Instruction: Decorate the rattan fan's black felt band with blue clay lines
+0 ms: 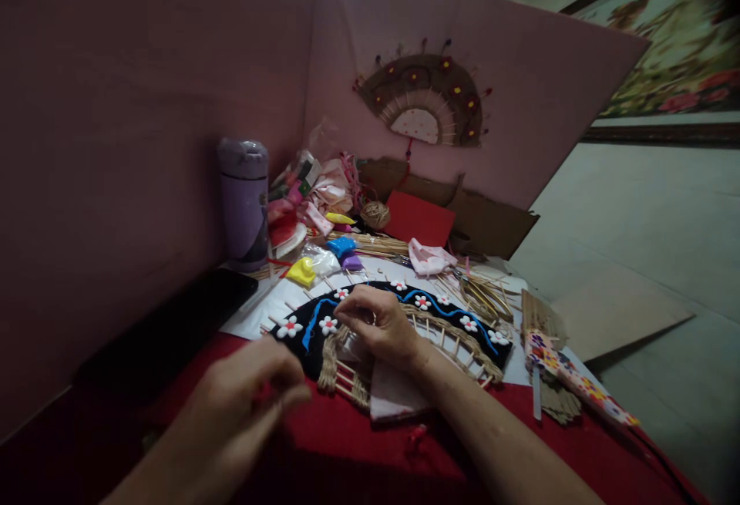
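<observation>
A half-round craft fan point(315, 339) lies on white paper, with a black band bearing white flowers with red centres and wavy blue lines. Woven twine and thin sticks form its inner part, around a pale cloth piece point(396, 393). My right hand point(381, 324) is over the fan's black band, thumb and forefinger pinched together; anything between them is too small to make out. Closer to me, my left hand point(248, 393) is off the fan's lower left, blurred, its fingers curled towards the thumb. What it pinches, if anything, does not show.
Clay packets, blue point(341, 246) and yellow point(301, 271), lie behind the fan near a twine ball point(375, 215) and scissors point(482, 297). A purple flask point(243, 204) and black phone-like slab point(173, 328) stand left. A flowered glue gun point(578, 382) lies right. A finished fan point(428, 96) hangs behind.
</observation>
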